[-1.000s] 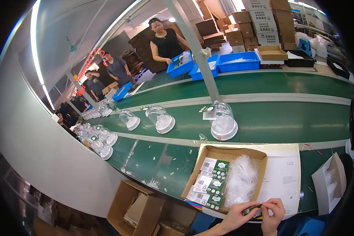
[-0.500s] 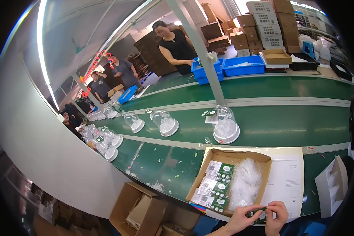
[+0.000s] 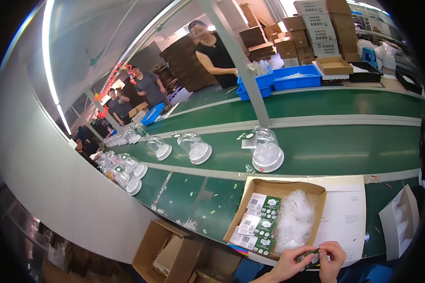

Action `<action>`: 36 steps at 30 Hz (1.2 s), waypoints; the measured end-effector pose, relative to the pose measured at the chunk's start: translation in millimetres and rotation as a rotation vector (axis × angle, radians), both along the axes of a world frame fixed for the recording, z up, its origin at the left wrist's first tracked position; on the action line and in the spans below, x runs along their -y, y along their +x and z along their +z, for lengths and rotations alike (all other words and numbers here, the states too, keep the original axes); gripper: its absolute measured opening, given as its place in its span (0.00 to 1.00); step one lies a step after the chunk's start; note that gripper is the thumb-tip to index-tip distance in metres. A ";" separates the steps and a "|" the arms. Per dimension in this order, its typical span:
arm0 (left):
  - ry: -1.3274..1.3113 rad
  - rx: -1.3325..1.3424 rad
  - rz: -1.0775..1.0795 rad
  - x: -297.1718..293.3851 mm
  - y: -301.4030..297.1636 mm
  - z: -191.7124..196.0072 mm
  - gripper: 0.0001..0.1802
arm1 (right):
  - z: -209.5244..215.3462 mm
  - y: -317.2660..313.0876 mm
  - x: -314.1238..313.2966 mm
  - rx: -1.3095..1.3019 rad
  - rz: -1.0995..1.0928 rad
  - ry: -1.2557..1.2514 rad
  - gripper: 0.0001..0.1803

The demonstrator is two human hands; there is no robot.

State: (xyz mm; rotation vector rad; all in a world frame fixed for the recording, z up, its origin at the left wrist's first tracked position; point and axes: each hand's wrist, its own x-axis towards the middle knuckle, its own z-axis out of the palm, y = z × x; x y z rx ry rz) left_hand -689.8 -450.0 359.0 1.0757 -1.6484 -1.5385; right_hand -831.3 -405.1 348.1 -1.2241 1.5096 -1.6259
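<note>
My left hand (image 3: 288, 265) pinches a small green and white card (image 3: 308, 257) at the near edge of the bench. From the other side, the closed fingertips of my right hand (image 3: 333, 262) meet at the card's end; whatever fine thing they may pinch there is too small to make out. Just beyond both hands lies a shallow cardboard tray (image 3: 321, 198). Stacks of green-and-white printed cards (image 3: 259, 221) fill its left side. A heap of thin clear plastic strands (image 3: 295, 221) takes up its right side.
Clear domes on white bases (image 3: 268, 160) stand on the green conveyor belt (image 3: 335, 146), with more clustered at far left. Printed sheets (image 3: 342, 217) lie under the tray. A white box (image 3: 399, 224) sits at right, an open carton (image 3: 165, 250) below left. Co-workers stand beyond.
The domes on the belt have shifted slightly left. My fingers have turned the card a little, showing more of its white part. The co-worker across has moved slightly beside the blue bins.
</note>
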 end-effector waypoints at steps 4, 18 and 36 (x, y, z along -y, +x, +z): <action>0.448 -0.296 0.012 1.0 9.1 -41.7 0.13 | -7.3 -4.9 -0.4 0.099 0.057 -0.002 0.06; 0.266 -0.272 -0.092 -1.2 -2.0 -41.0 0.07 | -16.8 -10.8 -4.8 0.150 0.238 -0.031 0.08; 0.083 -0.157 -0.020 9.4 2.4 -32.9 0.13 | -3.1 -13.8 -10.9 -0.119 0.262 -0.216 0.06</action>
